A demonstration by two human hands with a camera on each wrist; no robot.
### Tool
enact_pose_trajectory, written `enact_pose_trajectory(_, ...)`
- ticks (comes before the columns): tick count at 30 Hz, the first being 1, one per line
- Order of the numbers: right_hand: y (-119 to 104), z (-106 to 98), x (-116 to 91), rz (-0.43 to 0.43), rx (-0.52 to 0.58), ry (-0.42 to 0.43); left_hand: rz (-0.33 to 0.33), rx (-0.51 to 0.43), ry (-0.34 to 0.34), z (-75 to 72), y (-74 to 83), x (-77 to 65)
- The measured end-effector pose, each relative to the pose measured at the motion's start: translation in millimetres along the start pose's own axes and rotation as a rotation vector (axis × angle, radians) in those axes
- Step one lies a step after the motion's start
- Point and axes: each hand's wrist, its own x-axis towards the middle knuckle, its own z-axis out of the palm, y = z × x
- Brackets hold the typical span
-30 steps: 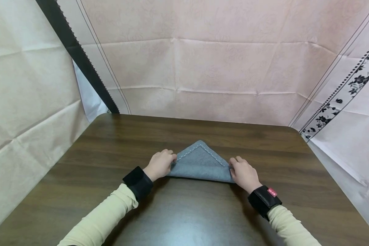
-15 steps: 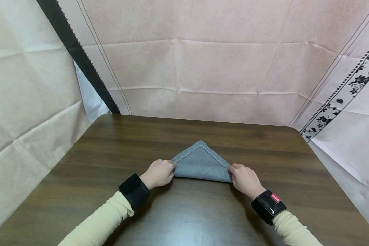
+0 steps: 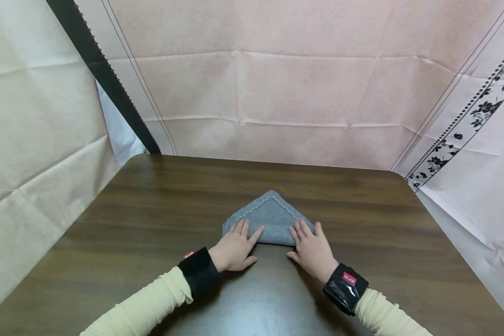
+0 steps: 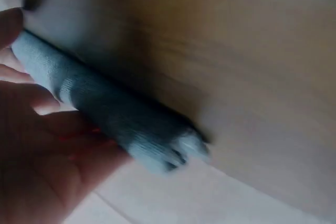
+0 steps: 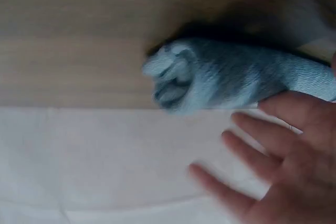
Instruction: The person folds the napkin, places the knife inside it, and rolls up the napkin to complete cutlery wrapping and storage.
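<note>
A blue-grey cloth (image 3: 273,215) with a white stitched line lies mid-table, its pointed corner facing away and its near edge rolled up. My left hand (image 3: 236,247) rests on the left part of the roll with fingers spread and straight. On the right part, my right hand (image 3: 314,249) touches the roll, fingers also extended. The left wrist view shows the rolled cloth (image 4: 121,108) as a thick tube beside the fingers. Coiled layers show at the end of the cloth roll (image 5: 178,80) in the right wrist view.
The cloth lies on a dark brown wooden table (image 3: 185,186) with rounded far corners. Pale creased sheeting (image 3: 294,93) hangs behind it and on both sides. A black band (image 3: 109,79) runs down the sheeting at left, a floral strip (image 3: 466,126) at right.
Both hands let go of the roll's ends and moved inward, fingers straightening onto the roll. The cloth's left end, hidden before, now shows.
</note>
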Motion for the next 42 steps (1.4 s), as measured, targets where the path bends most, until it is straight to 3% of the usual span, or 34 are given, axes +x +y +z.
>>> enact_pose_trajectory(2,-2,0,2,-0.018,0.065,-0.011,-0.021,-0.039,-0.038,-1.7,4.4,2.4)
enact_pose_trajectory(6,-4,6,5,-0.031,0.188,0.001,-0.034,-0.008,-0.059,-8.5,6.2,9.2)
enact_pose_trajectory(10,-4,10,11,-0.065,0.156,0.016,-0.019,0.057,-0.05,-10.2,4.9,14.6)
enact_pose_trajectory(14,-4,13,19,-0.097,0.071,0.103,-0.016,0.12,0.045,-6.4,4.6,19.9)
enact_pose_trajectory(18,-5,16,24,-0.1,0.06,0.189,0.003,0.135,0.169,-4.5,3.7,25.3)
enact_pose_trajectory(22,-1,15,20,-0.087,0.146,0.194,0.039,0.091,0.192,-3.6,1.5,25.7)
enact_pose_trajectory(27,7,8,7,-0.096,0.332,0.192,0.071,0.018,0.231,1.6,0.4,11.7)
enact_pose_trajectory(31,15,2,-6,-0.084,0.529,0.125,0.107,-0.091,0.23,2.2,-5.7,-2.2)
enact_pose_trajectory(37,32,-5,-14,-0.077,0.794,-0.038,0.189,-0.415,0.055,-8.1,-30.0,-10.4)
enact_pose_trajectory(42,47,-2,-6,-0.105,0.941,-0.118,0.221,-0.65,-0.007,-7.4,-59.3,-9.3)
